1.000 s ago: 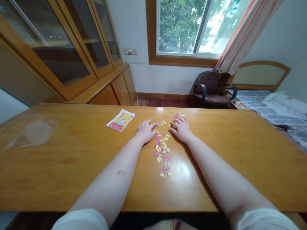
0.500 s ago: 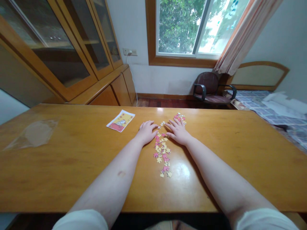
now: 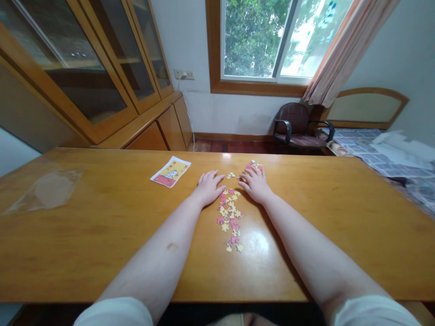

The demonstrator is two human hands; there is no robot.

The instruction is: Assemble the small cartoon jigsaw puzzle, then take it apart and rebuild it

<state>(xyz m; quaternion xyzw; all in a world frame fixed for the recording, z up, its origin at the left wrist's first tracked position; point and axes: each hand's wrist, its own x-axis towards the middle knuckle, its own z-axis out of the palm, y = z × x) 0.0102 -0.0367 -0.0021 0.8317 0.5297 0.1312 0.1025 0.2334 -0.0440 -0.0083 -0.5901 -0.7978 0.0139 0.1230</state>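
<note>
Small yellow and pink jigsaw pieces [image 3: 229, 213] in loose strip on wooden table [image 3: 102, 226], 12 o'clock from body. Likely light, thin, stiff card; best pinched by edges. Left hand [image 3: 208, 188] open, flat, just beside strip. Right hand [image 3: 255, 184] open, fingertips [image 3: 247, 177] touching upper cluster [image 3: 254, 165]. Clear plastic bag [image 3: 47, 190] lying flat, 10 o'clock; picture card [image 3: 170, 172], 11 o'clock.

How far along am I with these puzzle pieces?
Nothing looks assembled yet: the puzzle pieces lie loose in a strip on the table. In hand: your right hand touches a pink cluster; your left hand rests beside the strip. Left: every piece looks unjoined, the picture card lying aside.
</note>
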